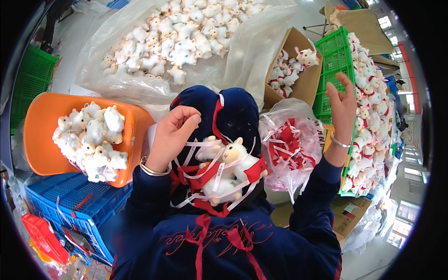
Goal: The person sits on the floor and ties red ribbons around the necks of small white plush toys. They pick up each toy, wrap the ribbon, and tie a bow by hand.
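Observation:
My left hand is raised over my lap, fingers curled and thumb tip close to the index finger, with nothing visible between them. Below and right of it, white plush toys lie on my lap among red cloth scarves and pale printed ribbons. One plush toy has a red scarf against its body. My right hand is lifted at the right with its fingers apart, holding nothing. Left of it, a scarfed plush toy shows at the cardboard box, apart from my fingers.
An orange chair at left bears white toys. Beyond my knees, a plastic sheet carries a large heap. A clear bag of red scarves sits beside my right knee. Green crates edge scarfed toys at right; a blue crate stands lower left.

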Available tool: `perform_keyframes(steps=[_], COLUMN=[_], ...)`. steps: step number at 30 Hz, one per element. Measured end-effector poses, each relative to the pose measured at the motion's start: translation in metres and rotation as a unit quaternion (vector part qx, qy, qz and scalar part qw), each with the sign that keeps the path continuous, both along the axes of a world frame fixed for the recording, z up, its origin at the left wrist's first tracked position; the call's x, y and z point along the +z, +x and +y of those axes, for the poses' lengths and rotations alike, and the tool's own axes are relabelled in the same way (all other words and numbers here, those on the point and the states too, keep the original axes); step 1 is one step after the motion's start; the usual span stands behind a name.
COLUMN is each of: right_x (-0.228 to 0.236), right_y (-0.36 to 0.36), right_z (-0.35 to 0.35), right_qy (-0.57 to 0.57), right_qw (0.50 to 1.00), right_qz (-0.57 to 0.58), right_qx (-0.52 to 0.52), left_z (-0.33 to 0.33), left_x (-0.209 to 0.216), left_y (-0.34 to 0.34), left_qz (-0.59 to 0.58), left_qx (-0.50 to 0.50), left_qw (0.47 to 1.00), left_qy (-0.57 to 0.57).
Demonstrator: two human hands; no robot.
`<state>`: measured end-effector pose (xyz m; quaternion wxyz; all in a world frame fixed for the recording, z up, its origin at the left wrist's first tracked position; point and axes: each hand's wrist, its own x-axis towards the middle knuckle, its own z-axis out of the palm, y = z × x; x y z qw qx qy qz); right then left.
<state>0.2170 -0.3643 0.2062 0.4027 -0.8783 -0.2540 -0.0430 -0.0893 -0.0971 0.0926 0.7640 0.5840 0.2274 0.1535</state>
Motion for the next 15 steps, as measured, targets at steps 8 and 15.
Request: perform_keyframes(steps=[8,15], right_x=[-0.065,-0.060], right_y=[-0.046,-0.087], right_z=[-0.028,0.015], right_qy=[-0.073,0.003], right_qw=[0.945,0.916], right_qz=[0.292,0.333], right_qx=[0.126,0.225], left_z=[0.012,0.002], left_x=[0.033,0.029], left_y=[-0.015,0.000], left_qz=[0.059,0.050], left_qx=[-0.150,-0.207], left_qw=[0.934,0.903], left_qy=[0.318,0.373])
